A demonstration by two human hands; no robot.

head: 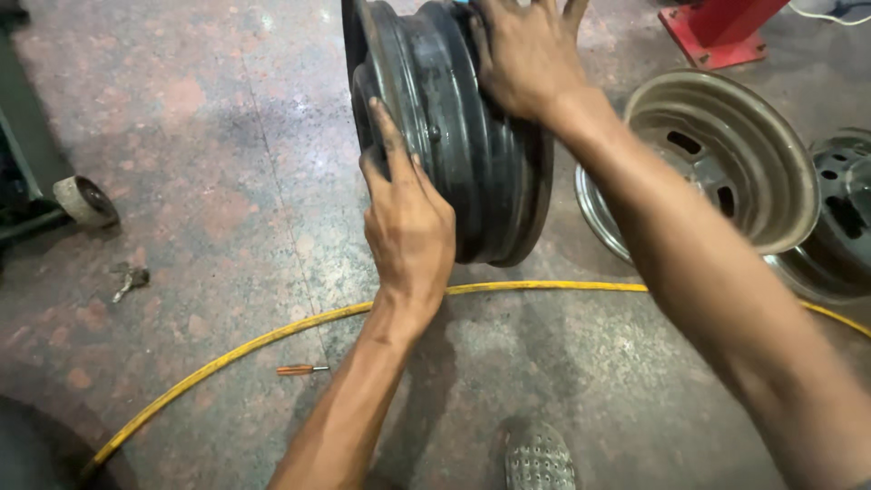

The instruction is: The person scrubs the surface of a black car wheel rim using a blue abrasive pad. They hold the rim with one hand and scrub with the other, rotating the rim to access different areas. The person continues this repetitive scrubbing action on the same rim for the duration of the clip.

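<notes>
A bare black steel wheel rim stands on edge on the speckled workshop floor, steadied by the left hand flat against its near flange and the right hand spread open over its top. Neither hand truly grips it, so it could roll or topple toward the silver rim lying beside it, or snag the yellow hose and foot just below.
</notes>
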